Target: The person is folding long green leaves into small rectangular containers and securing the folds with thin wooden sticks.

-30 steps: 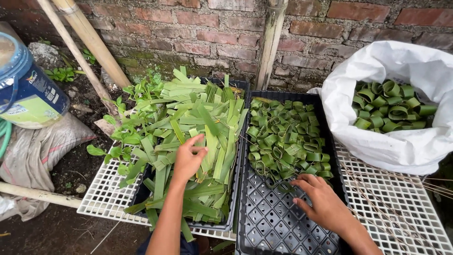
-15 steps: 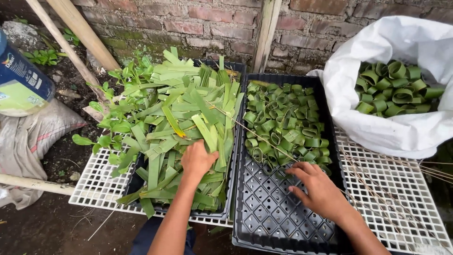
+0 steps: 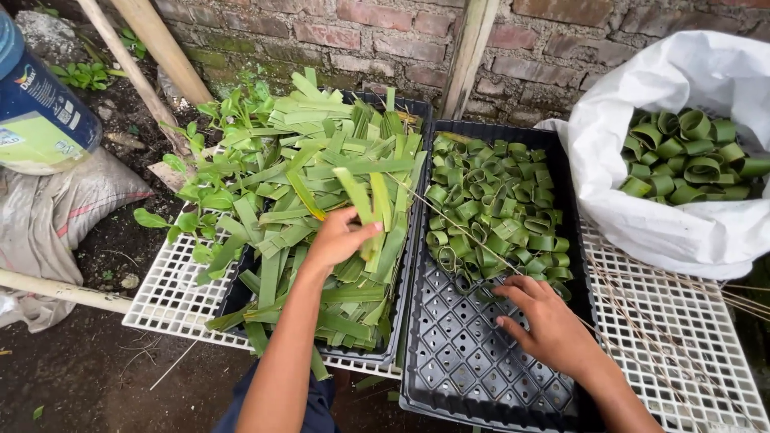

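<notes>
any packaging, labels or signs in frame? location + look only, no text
Plastic tub: upper left on the ground, lying tilted, dark blue with a yellow-green and white label.
Woven sack: left, under the tub, dirty white.
White plastic bag: upper right on the white grid, open, holding rolled green leaf rings.

Glossy leaf strips (image 3: 321, 200), black plastic tray (image 3: 473, 369)
</notes>
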